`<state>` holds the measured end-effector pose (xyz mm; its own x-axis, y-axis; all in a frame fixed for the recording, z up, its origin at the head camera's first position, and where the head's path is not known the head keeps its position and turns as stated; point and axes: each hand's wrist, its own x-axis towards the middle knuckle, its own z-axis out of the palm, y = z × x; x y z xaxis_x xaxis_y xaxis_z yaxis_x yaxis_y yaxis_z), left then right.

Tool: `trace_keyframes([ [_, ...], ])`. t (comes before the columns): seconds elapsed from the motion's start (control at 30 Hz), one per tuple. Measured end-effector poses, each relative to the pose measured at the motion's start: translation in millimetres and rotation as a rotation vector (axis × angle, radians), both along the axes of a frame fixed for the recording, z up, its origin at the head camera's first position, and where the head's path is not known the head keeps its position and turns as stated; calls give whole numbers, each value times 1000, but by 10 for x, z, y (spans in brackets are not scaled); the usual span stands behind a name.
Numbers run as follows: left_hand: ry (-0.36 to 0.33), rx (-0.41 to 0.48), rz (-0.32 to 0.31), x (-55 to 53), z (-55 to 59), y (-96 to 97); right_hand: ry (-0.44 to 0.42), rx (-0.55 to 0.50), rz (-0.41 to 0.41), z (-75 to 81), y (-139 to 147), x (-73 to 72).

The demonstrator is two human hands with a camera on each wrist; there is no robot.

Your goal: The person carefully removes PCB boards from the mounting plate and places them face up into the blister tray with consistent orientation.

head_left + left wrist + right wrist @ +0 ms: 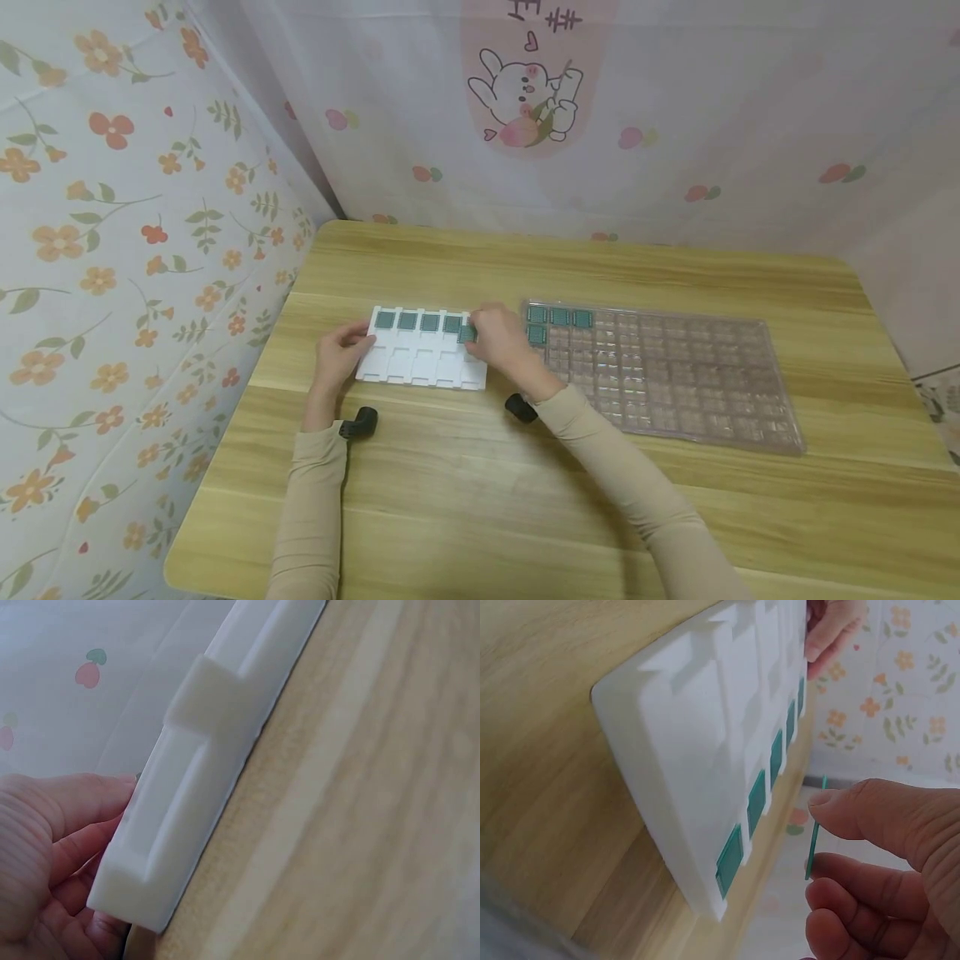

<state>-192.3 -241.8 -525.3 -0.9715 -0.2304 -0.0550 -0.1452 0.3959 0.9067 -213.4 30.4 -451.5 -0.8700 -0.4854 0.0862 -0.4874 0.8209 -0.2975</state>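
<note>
A white compartment tray (423, 367) lies on the table, with several small green square circuit boards (407, 320) in its far row. My left hand (339, 358) grips the tray's left end; in the left wrist view, the fingers (90, 795) are at the tray's corner. My right hand (501, 337) is over the tray's right end and pinches another thin green circuit board (815, 832) between thumb and fingers. The right wrist view shows this board edge-on, apart from the boards in the tray. The near row's compartments hold no boards.
To the right lies a large clear plastic tray (712, 375) with many pockets; several green boards (560, 316) sit in its far left corner. My right forearm (637, 483) crosses its near left side. A floral curtain (112, 250) hangs at the left, another cloth behind the table.
</note>
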Motion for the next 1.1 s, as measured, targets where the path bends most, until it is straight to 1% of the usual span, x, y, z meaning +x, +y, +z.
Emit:
trace_keyframes([
  [0.2,43,-6,-15,-10,-18,-10,-39,-38,-19,1,72,-11],
  [0.3,42,-8,-17,-12,-18,-15,-38,-59,-18,-3,111,-13],
  [0.53,32,-15,-17,-1,1,-17,-33,-67,-21,-21,175,-18],
  [0.8,27,-4,-12,-9,-23,-22,-83,-85,-75,-23,254,-17],
  [0.93,23,-6,-9,-12,-20,-20,-79,-77,-86,-34,302,-29],
  [1.1,29,-3,-12,-15,-26,-25,-80,-92,-87,-34,355,-42],
])
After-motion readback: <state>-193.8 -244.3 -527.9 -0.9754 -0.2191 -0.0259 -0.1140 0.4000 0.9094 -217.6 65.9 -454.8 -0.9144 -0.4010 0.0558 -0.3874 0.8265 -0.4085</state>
